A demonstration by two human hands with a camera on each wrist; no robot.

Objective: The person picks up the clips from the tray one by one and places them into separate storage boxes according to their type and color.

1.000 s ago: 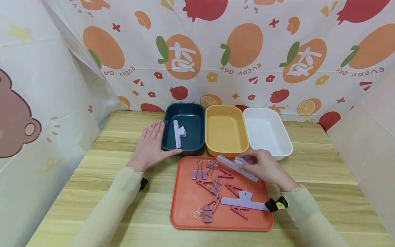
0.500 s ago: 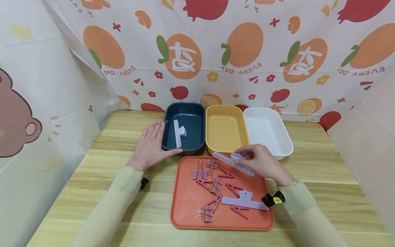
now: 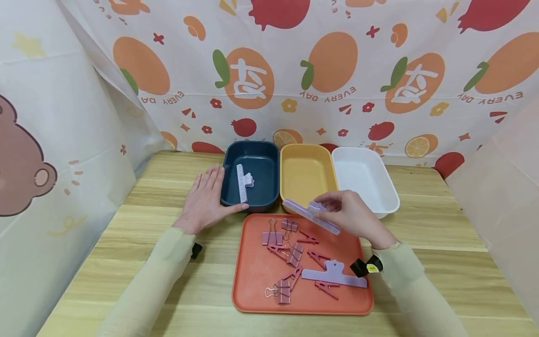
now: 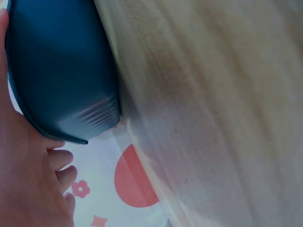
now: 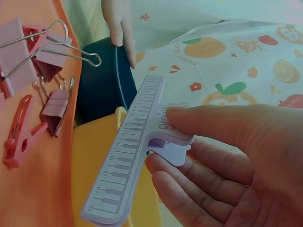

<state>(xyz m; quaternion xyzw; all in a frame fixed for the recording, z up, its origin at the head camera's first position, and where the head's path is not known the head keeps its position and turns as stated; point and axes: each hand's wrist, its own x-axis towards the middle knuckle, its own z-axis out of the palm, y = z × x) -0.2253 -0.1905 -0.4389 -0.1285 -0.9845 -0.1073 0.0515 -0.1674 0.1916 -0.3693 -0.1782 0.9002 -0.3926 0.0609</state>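
Between thumb and fingers, my right hand (image 3: 351, 213) pinches the handle of a long lilac bag clip (image 5: 125, 151) with piano keys and a ruler scale printed on it. The clip hangs above the far edge of the orange tray (image 3: 254, 290), overlapping the front of the yellow bin (image 3: 309, 180) in the head view. My left hand (image 3: 204, 199) rests with straight fingers along the left rim of the dark blue bin (image 3: 263, 175), its thumb at the front corner. Inside that bin lies a similar lilac clip (image 3: 242, 185).
On the tray lie several pink binder clips (image 3: 273, 238), several red clothespins (image 3: 326, 288) and another lilac clip (image 3: 334, 276). A white bin (image 3: 366, 180) stands right of the yellow one. A fruit-printed cloth (image 3: 290, 70) hangs behind the wooden table (image 3: 425, 210).
My right hand has moved left and away from me with the lilac bag clip, from over the tray toward the yellow bin's front. The left hand has stayed in place.
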